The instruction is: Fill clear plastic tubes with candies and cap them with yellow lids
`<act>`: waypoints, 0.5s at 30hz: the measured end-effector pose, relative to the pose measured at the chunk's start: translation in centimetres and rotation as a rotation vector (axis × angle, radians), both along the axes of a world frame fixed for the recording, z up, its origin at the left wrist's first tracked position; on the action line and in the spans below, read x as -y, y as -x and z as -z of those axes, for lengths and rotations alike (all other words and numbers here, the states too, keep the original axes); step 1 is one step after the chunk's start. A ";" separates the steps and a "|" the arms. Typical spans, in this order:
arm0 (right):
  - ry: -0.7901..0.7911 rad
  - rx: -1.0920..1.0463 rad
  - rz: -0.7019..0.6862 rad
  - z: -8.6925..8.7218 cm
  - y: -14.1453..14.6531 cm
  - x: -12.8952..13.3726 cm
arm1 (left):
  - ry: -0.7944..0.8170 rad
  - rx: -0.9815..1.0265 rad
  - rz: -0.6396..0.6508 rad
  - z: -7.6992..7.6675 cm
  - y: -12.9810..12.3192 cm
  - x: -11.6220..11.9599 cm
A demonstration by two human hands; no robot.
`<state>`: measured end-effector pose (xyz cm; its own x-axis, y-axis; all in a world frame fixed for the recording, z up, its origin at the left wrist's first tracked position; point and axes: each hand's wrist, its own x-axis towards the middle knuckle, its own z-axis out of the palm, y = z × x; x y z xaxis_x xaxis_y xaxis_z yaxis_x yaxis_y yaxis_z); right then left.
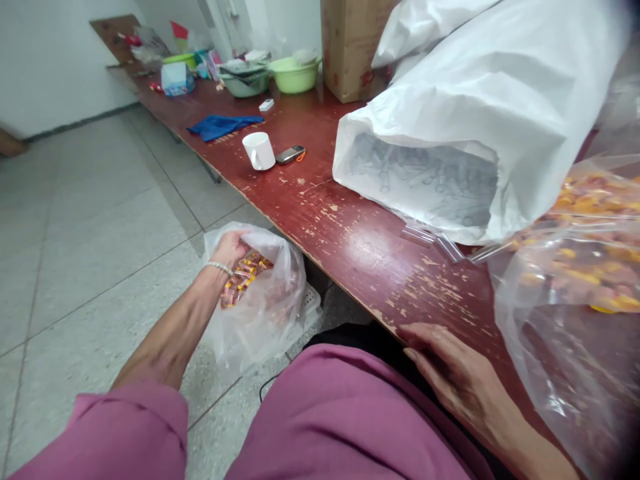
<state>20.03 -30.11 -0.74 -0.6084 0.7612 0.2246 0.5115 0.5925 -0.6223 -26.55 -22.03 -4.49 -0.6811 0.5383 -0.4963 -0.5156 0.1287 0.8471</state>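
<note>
Low on the left, a translucent plastic bag (pixel 285 280) stands open beside the table, with many small yellow-capped tubes (pixel 245 277) inside. My left hand (pixel 231 248), a beaded bracelet at its wrist, is at the bag's far rim with its fingers curled against the plastic; the fingertips are partly hidden. My right hand (pixel 450 363) lies at the table's near edge, fingers stretched out and holding nothing. Right of it sits a big clear bag (pixel 530 313) with orange-yellow pieces. Beyond, a white sack (pixel 480 100) lies with its mouth towards me, clear tubes (pixel 425 173) inside.
The worn red table (pixel 350 233) runs away to the far left. On it are a white mug (pixel 259 151), a phone (pixel 291 155), a blue cloth (pixel 223 127), green basins (pixel 295 77) and a cardboard box (pixel 353 50). Loose clear tubes (pixel 450 248) lie before the sack.
</note>
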 end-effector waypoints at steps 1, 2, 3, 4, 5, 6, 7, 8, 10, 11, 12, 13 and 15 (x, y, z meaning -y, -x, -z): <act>0.002 0.004 0.001 0.0 0.1 -0.1 | 0.002 -0.054 0.013 -0.3 0.4 -1.1; 0.002 0.007 0.002 0.0 0.2 -0.2 | 0.008 -0.094 0.025 -0.5 0.8 -2.2; 0.001 0.013 0.000 0.0 0.4 -0.4 | 0.018 -0.129 0.040 -0.6 1.2 -3.1; -0.001 0.020 -0.003 0.0 0.6 -0.5 | 0.032 -0.160 0.060 -0.6 1.6 -3.9; -0.001 0.028 -0.008 0.0 0.8 -0.7 | 0.049 -0.185 0.084 -0.6 2.0 -4.4; -0.003 0.036 -0.013 0.0 1.0 -0.8 | 0.067 -0.204 0.111 -0.5 2.5 -4.8; -0.004 0.040 -0.016 -0.1 1.2 -0.9 | 0.086 -0.220 0.140 -0.5 3.0 -5.0; -0.004 0.043 -0.020 -0.1 1.4 -1.1 | 0.106 -0.232 0.167 -0.5 3.5 -5.0; -0.003 0.037 -0.027 -0.1 1.8 -1.3 | 0.138 -0.249 0.215 -0.6 4.3 -4.4; 0.001 0.033 -0.030 0.0 2.0 -1.4 | 0.151 -0.265 0.257 -0.6 4.6 -3.9; 0.008 0.029 -0.031 0.0 2.1 -1.5 | 0.163 -0.289 0.315 -0.8 4.8 -3.2; 0.017 0.026 -0.031 0.0 2.3 -1.5 | 0.177 -0.322 0.384 -0.9 4.7 -2.4; 0.045 0.014 -0.029 -0.2 2.6 -1.4 | 0.202 -0.403 0.551 -1.1 4.1 -0.5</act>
